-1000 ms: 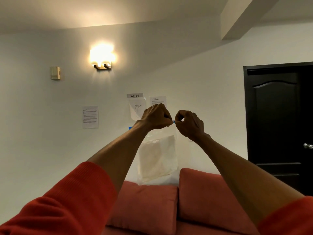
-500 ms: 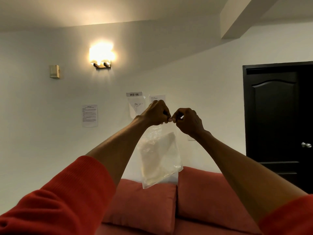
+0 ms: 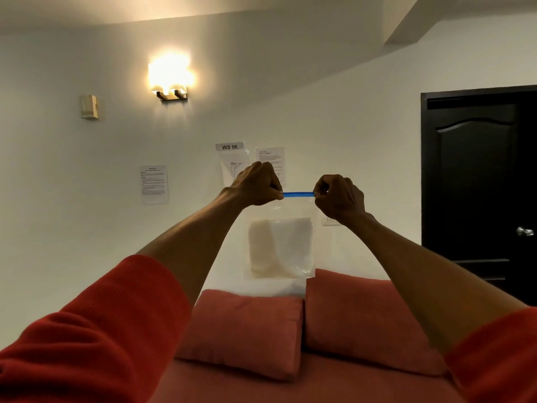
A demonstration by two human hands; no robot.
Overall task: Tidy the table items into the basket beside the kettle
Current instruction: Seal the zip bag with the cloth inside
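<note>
A clear plastic zip bag (image 3: 280,245) with a blue seal strip along its top hangs in front of the white wall at arm's length. A folded white cloth or paper shows inside it. My left hand (image 3: 257,184) pinches the left end of the blue strip and my right hand (image 3: 338,197) pinches the right end, both arms raised and stretched forward. The strip is pulled straight between the two hands. No table, basket or kettle is in view.
Two red cushions (image 3: 247,330) lie on a red seat below the bag. Printed sheets and a "WS 06" label (image 3: 230,146) hang on the wall. A lit wall lamp (image 3: 170,80) is upper left, a dark door (image 3: 479,181) at right.
My hands were close together at the top of the bag; they have moved apart along the blue strip. The bag now hangs flat and square instead of twisted.
</note>
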